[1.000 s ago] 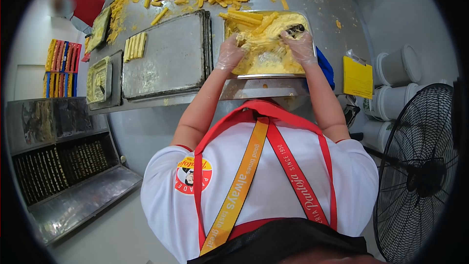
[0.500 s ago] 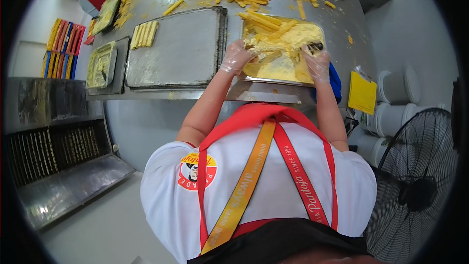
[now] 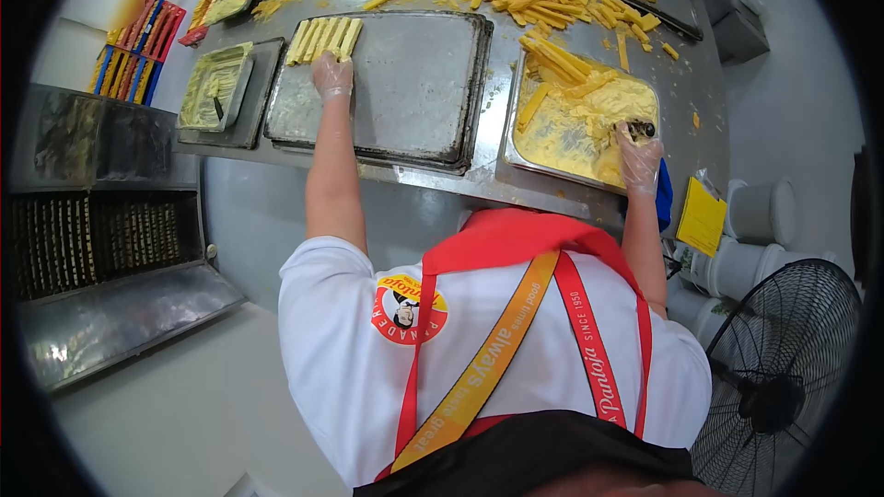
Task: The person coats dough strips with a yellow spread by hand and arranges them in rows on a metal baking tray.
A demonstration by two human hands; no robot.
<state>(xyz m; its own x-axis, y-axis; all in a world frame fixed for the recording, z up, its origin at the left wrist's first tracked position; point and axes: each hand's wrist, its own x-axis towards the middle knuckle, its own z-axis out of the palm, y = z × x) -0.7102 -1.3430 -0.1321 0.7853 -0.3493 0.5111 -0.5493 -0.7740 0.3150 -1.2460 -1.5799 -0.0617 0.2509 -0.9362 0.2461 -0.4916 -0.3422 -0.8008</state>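
While the right hand (image 3: 637, 162) is closed around a dark handle (image 3: 648, 129) over the cream tray (image 3: 509, 144) at the near edge of the tabletop (image 3: 686, 83), the left hand (image 3: 331, 76) is at the coated sticks (image 3: 318, 39) near the far left corner of the baking sheet (image 3: 396, 97); whether it grips one, I cannot tell. Yellow sticks (image 3: 543, 0) lie heaped beyond the tray's far edge.

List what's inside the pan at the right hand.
Yellow cream, with yellow sticks toward the far left. The right hand holds a dark tool at the right side. Whatever lies beneath the cream and sticks is covered.
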